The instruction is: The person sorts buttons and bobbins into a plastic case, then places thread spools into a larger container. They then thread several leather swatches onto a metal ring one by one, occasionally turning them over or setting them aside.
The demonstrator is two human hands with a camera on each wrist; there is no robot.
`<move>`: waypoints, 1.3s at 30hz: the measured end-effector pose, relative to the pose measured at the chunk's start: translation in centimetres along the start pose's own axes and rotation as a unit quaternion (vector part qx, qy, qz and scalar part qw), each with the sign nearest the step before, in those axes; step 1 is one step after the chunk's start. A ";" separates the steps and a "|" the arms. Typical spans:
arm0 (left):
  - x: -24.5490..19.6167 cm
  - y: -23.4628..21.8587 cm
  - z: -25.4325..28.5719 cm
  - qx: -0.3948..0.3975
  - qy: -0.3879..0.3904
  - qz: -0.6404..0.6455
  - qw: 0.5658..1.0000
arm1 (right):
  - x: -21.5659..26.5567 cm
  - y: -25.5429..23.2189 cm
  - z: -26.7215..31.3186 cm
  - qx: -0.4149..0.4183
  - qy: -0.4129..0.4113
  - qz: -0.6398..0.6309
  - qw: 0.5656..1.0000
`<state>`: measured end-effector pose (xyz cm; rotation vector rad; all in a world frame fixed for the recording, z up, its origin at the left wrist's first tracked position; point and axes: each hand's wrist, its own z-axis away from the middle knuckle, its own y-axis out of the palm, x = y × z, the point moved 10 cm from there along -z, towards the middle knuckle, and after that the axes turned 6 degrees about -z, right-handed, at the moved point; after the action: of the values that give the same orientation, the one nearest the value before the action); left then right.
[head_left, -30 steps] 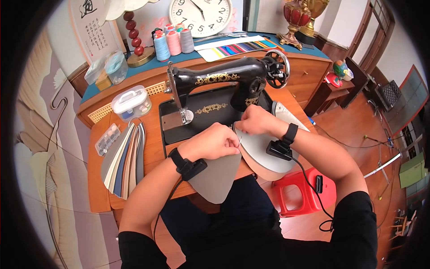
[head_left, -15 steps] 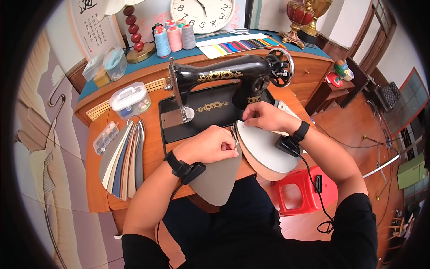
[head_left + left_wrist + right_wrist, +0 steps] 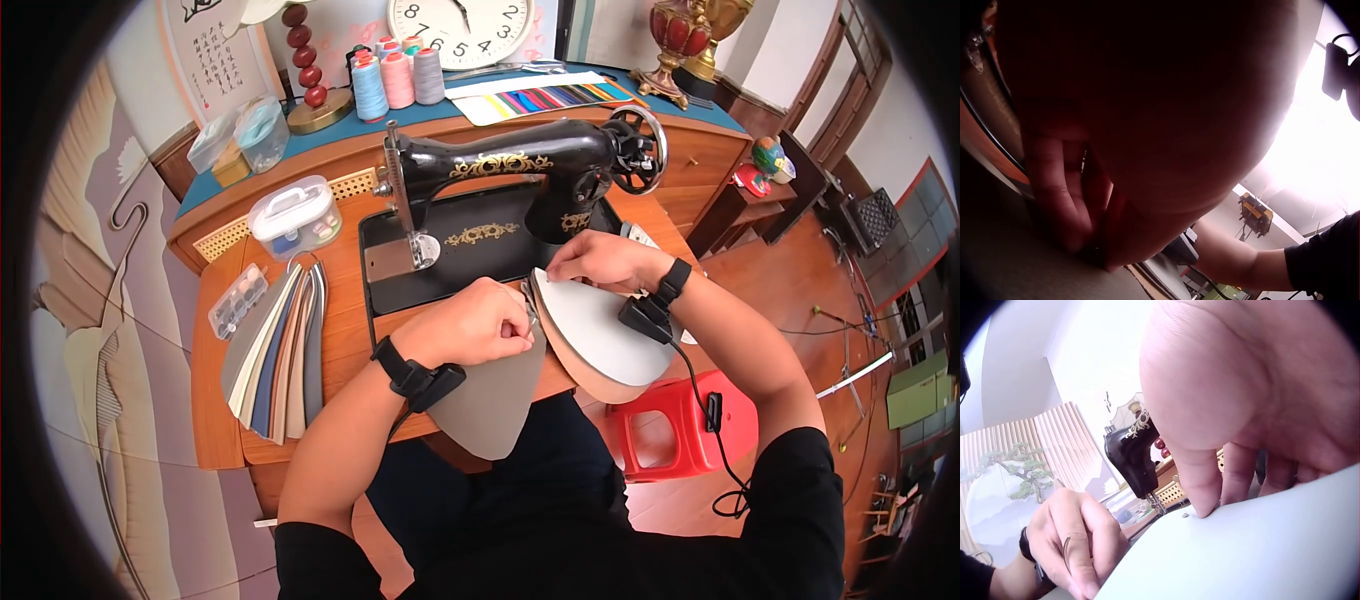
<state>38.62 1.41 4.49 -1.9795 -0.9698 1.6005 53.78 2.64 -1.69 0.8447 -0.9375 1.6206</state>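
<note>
Near the front edge of the table my left hand (image 3: 478, 322) pinches an opened metal ring (image 3: 1067, 553) between thumb and fingers. A taupe leaf-shaped swatch (image 3: 490, 410) hangs below this hand, over the table edge. My right hand (image 3: 610, 262) pinches the narrow top end of a pale grey swatch (image 3: 605, 335), thumb on its face close to a small punched hole (image 3: 1185, 515). Under the pale swatch a beige swatch (image 3: 590, 378) shows along its lower edge. The fingertips of my right hand are partly hidden behind the swatch in the right wrist view.
A black sewing machine (image 3: 500, 160) stands just behind my hands. To the left lie a ringed fan of swatches (image 3: 285, 360), a button box (image 3: 240, 300) and a lidded clear box (image 3: 295, 215). A red stool (image 3: 690, 430) stands below at the right.
My right hand lifted off the swatch tops beside the ring, shifted a little right, then came down onto the pale swatch's top end. The left hand stayed nearly in place with the ring.
</note>
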 end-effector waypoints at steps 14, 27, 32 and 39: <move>0.2 0.0 0.2 -0.011 -0.003 0.002 1.000 | 1.5 0.5 1.0 0.014 -0.056 0.082 0.995; 0.5 -0.1 0.3 -0.010 -0.014 0.015 1.000 | 1.1 1.7 1.0 0.097 -0.047 -0.090 0.990; 0.6 0.0 0.3 -0.009 -0.011 0.012 1.000 | 1.2 2.0 1.1 0.120 -0.059 -0.091 0.987; 0.9 -0.2 0.5 -0.015 -0.017 0.020 1.000 | 1.0 2.1 0.7 0.113 -0.104 -0.052 0.987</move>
<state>38.20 2.15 3.93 -2.0101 -0.9769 1.6560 51.54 2.05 -0.88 1.2187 -0.8456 1.5894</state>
